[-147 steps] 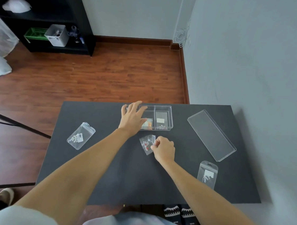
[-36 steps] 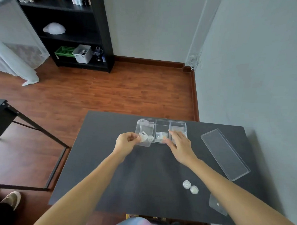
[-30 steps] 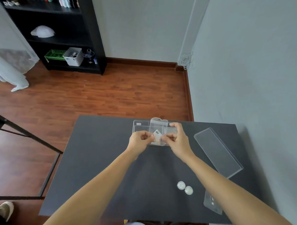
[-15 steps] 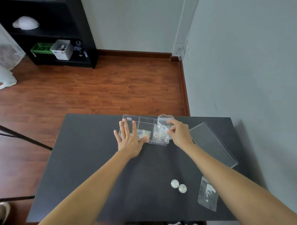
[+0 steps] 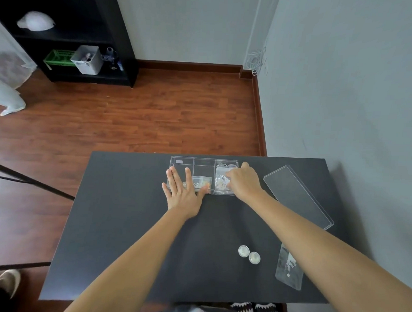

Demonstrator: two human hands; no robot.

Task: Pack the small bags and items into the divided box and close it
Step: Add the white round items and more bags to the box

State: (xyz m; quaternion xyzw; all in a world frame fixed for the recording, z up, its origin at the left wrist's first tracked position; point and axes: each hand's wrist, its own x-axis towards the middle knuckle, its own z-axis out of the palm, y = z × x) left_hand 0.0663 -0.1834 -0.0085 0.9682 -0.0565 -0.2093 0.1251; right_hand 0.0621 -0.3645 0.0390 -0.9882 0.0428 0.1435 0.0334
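A clear divided box [image 5: 203, 162] sits at the far middle of the black table [image 5: 126, 223]. My left hand [image 5: 183, 192] lies flat and open against the box's left front, fingers spread over the left compartment. My right hand [image 5: 242, 182] presses a small clear bag [image 5: 221, 177] down into the right compartment, fingers on it. Another small bag [image 5: 201, 181] lies in the middle compartment. The clear lid [image 5: 297, 195] rests on the table to the right. Two small round clear cases [image 5: 249, 254] and one more small bag [image 5: 288, 270] lie near the front right, the bag partly under my right forearm.
A grey wall runs close along the table's right side. Wooden floor lies beyond the far edge, with a black shelf unit [image 5: 64, 31] at the back left. A black frame [image 5: 22, 178] stands to the left of the table.
My right hand has lowered the small bag from upright above the box into the right compartment. My left hand stays flat at the box's left.
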